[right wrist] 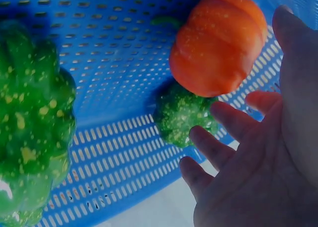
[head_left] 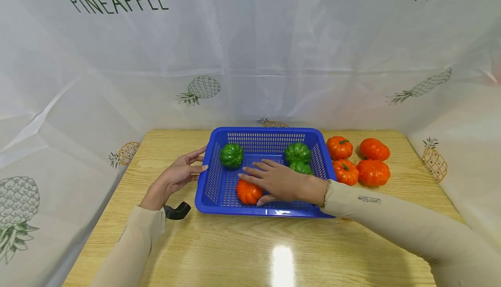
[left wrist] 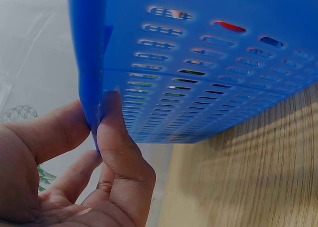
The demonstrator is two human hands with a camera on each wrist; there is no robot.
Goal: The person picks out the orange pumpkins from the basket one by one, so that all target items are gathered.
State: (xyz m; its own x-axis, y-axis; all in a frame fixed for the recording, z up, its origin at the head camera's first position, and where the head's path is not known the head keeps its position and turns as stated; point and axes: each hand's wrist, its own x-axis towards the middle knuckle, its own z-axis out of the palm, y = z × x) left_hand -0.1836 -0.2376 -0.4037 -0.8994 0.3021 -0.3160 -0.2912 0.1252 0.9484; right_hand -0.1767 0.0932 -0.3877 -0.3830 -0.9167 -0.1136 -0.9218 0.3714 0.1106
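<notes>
A blue plastic basket (head_left: 266,211) with slotted walls stands on the wooden table. My left hand (head_left: 178,176) pinches its left rim between thumb and fingers, as the left wrist view shows at the rim (left wrist: 89,53). Inside the basket, an orange pumpkin (head_left: 247,193) lies near the front wall. My right hand (head_left: 279,180) reaches over it, fingers spread and palm down, partly covering it in the head view. One green pumpkin (head_left: 232,155) sits at the back left of the basket. Two more, a back one (head_left: 297,152) and a front one (head_left: 300,168), are at the right.
Several orange pumpkins (head_left: 373,172) stand in a cluster on the table (head_left: 235,252), just right of the basket. A white curtain (head_left: 250,52) with pineapple prints hangs behind and beside the table. A black strap piece (head_left: 178,211) sticks out at my left wrist.
</notes>
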